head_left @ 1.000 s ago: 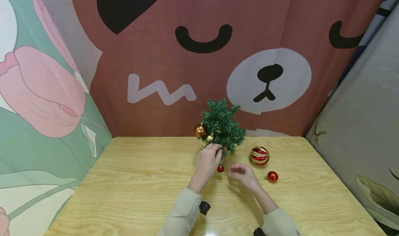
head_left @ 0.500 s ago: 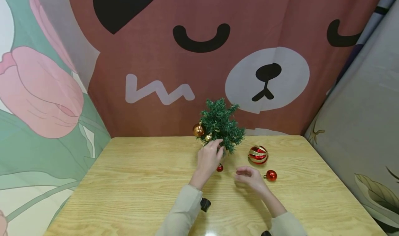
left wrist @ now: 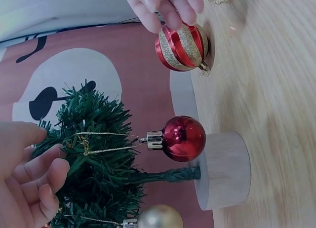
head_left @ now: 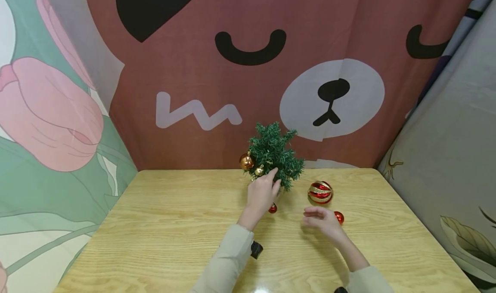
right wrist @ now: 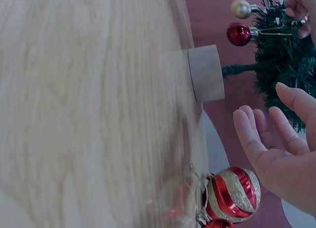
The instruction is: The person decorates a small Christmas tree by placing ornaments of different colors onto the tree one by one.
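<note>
A small green Christmas tree [head_left: 276, 151] stands on a pale round wooden base [left wrist: 227, 171]. My left hand [head_left: 261, 194] is at its front branches, index finger extended against the needles and the other fingers loosely bent. Just beside those fingers, a small red bauble [left wrist: 183, 138] hangs from the branch on a gold string loop. A gold bauble [head_left: 259, 171] and a larger amber bauble [head_left: 246, 161] hang on the tree's left side. My right hand [head_left: 325, 222] hovers above the table with relaxed fingers, holding nothing, and partly hides a loose red bauble [head_left: 339, 217].
A large red bauble with gold glitter stripes [head_left: 320, 192] lies on the wooden table [head_left: 174, 224], right of the tree. Behind the table's back edge hangs a curtain [head_left: 186, 82] with a bear print.
My right hand has moved right, away from the tree and towards the loose red bauble. My left hand has shifted slightly up the branch, and its index finger has straightened.
</note>
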`<state>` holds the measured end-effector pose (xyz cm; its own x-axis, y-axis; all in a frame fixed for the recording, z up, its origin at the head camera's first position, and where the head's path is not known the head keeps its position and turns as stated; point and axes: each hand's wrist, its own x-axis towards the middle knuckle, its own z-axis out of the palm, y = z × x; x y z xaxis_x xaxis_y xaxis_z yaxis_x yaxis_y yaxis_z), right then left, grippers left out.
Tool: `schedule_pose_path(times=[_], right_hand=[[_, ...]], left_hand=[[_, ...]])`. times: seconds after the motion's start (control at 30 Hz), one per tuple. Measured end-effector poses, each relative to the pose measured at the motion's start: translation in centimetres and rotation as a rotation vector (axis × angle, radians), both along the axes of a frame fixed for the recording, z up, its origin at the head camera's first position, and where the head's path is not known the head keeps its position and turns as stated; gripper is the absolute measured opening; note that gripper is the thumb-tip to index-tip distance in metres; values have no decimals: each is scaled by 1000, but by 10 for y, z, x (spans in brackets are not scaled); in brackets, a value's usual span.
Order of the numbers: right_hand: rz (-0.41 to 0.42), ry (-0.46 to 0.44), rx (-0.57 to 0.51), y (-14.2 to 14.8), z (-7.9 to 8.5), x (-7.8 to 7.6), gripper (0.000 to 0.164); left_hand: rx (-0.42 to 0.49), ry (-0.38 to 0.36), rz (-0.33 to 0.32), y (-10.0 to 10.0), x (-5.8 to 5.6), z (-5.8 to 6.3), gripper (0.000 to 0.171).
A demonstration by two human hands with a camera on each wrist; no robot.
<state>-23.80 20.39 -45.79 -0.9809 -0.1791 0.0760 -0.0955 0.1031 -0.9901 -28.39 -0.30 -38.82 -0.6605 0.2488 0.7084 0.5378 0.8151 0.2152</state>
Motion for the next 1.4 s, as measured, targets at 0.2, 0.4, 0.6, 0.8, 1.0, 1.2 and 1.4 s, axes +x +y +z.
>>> schedule_pose_path(times=[0.2, 0.4, 0.6, 0.8, 1.0, 1.2, 1.4], right_hand=[[-3, 10, -39, 10, 4, 3, 31], [-16, 39, -18, 21, 3, 4, 28], [40, 96, -92, 39, -7, -3, 34], [77, 82, -175, 65, -35, -21, 40], [49, 73, -162, 81, -52, -31, 50], [-14, 66, -159, 90, -54, -34, 63], [-57, 52, -120, 91, -43, -29, 59]], left_hand=[[-14, -13, 15, 2, -1, 0, 30], [-2, 3, 19, 3, -2, 3, 22], [-3, 11, 31, 3, -4, 4, 19], [-6, 31, 27, 3, -3, 5, 18], [-11, 47, 31, 2, -3, 5, 17], [-17, 37, 31, 2, -3, 6, 17], [-20, 26, 31, 0, -3, 6, 17]])
